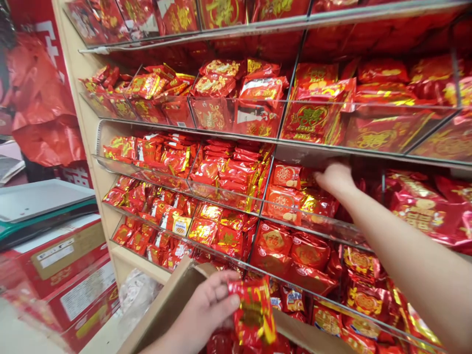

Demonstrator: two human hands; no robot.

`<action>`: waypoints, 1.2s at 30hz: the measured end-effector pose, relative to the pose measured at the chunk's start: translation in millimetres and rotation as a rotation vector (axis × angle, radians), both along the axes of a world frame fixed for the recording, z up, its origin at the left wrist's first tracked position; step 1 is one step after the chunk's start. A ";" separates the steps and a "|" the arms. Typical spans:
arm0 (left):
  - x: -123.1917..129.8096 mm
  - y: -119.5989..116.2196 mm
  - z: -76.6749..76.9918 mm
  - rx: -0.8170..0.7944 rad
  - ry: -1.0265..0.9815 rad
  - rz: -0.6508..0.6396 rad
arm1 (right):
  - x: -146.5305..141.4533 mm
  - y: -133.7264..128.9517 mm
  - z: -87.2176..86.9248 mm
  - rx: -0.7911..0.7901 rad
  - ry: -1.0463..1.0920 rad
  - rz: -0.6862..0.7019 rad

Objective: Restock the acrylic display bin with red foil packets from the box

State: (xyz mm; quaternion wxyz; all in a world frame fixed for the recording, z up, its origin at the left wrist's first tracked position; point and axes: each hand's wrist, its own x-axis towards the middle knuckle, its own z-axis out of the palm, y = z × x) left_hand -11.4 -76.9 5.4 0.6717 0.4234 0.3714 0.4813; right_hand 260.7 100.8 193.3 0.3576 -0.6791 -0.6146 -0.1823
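My left hand is closed on a red and gold packet, pinched between thumb and fingers above an open cardboard box with red packets inside. My right hand reaches into a shelf compartment in the middle row, over red packets behind a clear front panel. Its fingers are partly hidden in shadow and blurred, so I cannot tell what they touch.
Shelves with clear dividers hold many red and gold packets. Red cartons are stacked at the left, beneath a flat silver tray. A clear plastic bag lies beside the cardboard box. Red bags hang at the upper left.
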 end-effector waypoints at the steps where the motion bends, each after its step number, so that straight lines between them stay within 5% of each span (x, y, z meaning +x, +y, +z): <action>1: 0.8 -1.0 11.3 0.005 -0.033 0.035 | -5.7 -15.5 -1.4 0.045 -0.010 0.049; 3: 2.1 -1.0 26.7 0.044 -0.087 0.080 | -20.7 -56.2 -15.5 0.148 -0.001 0.161; 5: 4.6 0.6 32.7 0.093 -0.121 0.109 | -38.0 -103.5 -45.7 0.291 0.076 0.420; 9: 19.2 2.1 32.0 0.136 -0.126 0.116 | -66.0 -172.5 -126.3 -0.113 0.522 0.804; 11: 30.7 0.8 31.0 0.181 -0.162 0.104 | -73.0 -185.1 -155.5 -0.318 0.819 0.886; 13: 41.4 -0.8 30.0 0.232 -0.208 0.059 | -75.6 -189.5 -170.6 -0.356 1.097 0.874; 17: 52.7 -2.0 26.8 0.222 -0.074 -0.083 | -72.3 -194.9 -173.1 -0.271 1.402 0.761; 21: 54.7 -1.2 25.8 0.292 0.093 -0.147 | -60.1 -197.8 -170.3 -0.215 1.348 0.719; 29: 65.1 0.6 27.1 0.124 0.015 0.095 | -64.3 -203.9 -184.1 -0.197 1.506 0.679; 33: 78.5 -1.6 20.8 0.072 -0.143 0.170 | -72.3 -204.1 -187.8 -0.074 1.374 0.513; 36: 84.9 -1.4 14.9 0.201 -0.081 0.309 | -78.2 -207.5 -188.3 -0.050 1.286 0.389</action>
